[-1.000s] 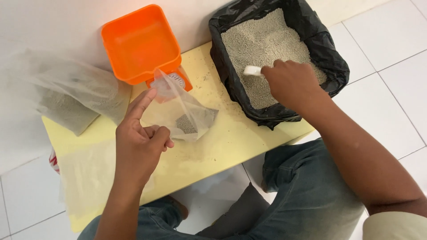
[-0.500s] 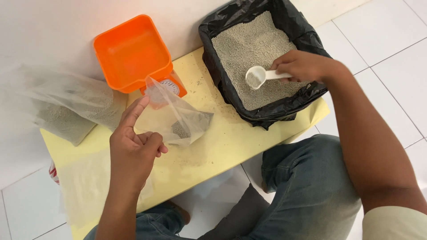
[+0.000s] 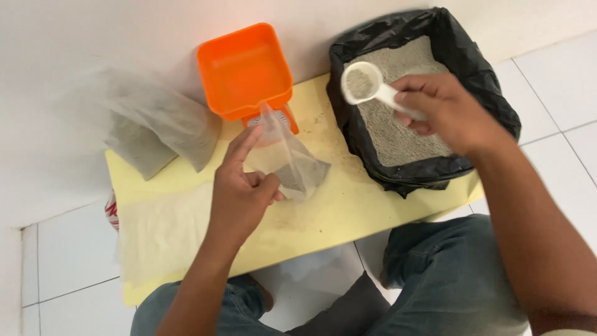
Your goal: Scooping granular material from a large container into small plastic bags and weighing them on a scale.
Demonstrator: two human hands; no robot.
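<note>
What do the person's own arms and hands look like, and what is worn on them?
Both arms are bare from wrist to above the elbow. The left hand and right hand wear no gloves, rings or watch. A pale sleeve edge shows at the right upper arm.

Bright even light, soft shadows, slight motion blur

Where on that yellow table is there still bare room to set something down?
The widest free patch of the table lies along its near edge, between the left hand and the black-lined bin. The far side is crowded: filled bags, orange tray, then the open bag. The right hand holds a scoop over the bin.
</note>
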